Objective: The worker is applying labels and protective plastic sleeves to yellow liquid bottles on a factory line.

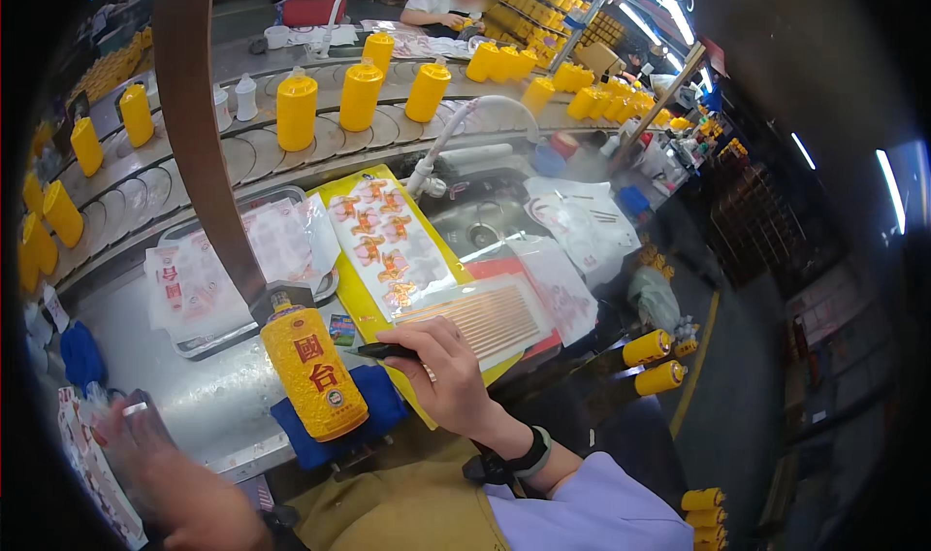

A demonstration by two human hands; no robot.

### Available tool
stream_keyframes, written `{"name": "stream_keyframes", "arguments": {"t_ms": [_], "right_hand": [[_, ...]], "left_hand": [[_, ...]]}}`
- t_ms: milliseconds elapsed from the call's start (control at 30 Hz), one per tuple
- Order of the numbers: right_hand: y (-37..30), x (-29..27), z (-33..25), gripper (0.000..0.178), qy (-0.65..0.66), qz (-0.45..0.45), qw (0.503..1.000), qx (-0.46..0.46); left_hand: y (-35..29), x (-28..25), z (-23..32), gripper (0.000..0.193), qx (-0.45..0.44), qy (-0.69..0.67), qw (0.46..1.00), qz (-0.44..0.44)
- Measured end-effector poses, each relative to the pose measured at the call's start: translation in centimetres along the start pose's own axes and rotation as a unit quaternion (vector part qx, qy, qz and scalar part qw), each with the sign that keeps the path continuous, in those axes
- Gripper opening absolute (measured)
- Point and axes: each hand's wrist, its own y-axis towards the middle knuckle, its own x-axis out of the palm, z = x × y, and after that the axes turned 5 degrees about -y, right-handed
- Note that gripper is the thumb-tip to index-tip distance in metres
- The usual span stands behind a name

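Note:
A yellow textured bottle with large red characters stands tilted on a folded blue cloth at the bench's front edge. Just right of it, my right hand is closed around a small black hand tool, whose exact kind I cannot make out. Beyond that hand lie a sheet of orange and pink decals and a sheet of gold stripes, both on a yellow board. My left hand is smeared by motion at lower left, beside a printed sheet; its fingers are unclear.
A curved conveyor carrying several yellow bottles runs behind the bench. A brown post rises near the bottle. Right of centre is a sink with a white faucet. Across the conveyor sits another person.

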Motion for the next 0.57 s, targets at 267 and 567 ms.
{"name": "stream_keyframes", "arguments": {"t_ms": [267, 567], "right_hand": [[-0.8, 0.6, 0.3, 0.032, -0.011, -0.018, 0.999, 0.029], [-0.7, 1.4, 0.0, 0.032, -0.004, -0.045, 0.999, 0.018]], "left_hand": [[-11.3, -1.2, -4.6, 0.057, -0.079, 0.313, 0.856, -0.405], [-12.9, -1.1, -5.8, 0.038, -0.028, 0.305, 0.901, -0.307]]}}
